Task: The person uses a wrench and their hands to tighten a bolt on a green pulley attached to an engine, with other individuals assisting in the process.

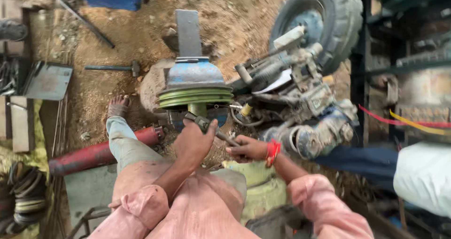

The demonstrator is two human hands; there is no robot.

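Hands both grip one wrench [211,128]: left hand [195,140] wraps its head just below the pulley [195,96], right hand [249,149] clamps the handle behind, for leverage.

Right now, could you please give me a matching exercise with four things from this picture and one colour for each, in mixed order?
Things:
1. grooved pulley
2. long cylinder on the ground
3. thread on the right hand's wrist
4. tyre

Colours:
A. black
B. green
C. dull dark red
D. bright red-orange

Pairs: 1-B, 2-C, 3-D, 4-A

The left hand grips a dark tool handle just below the pulley.
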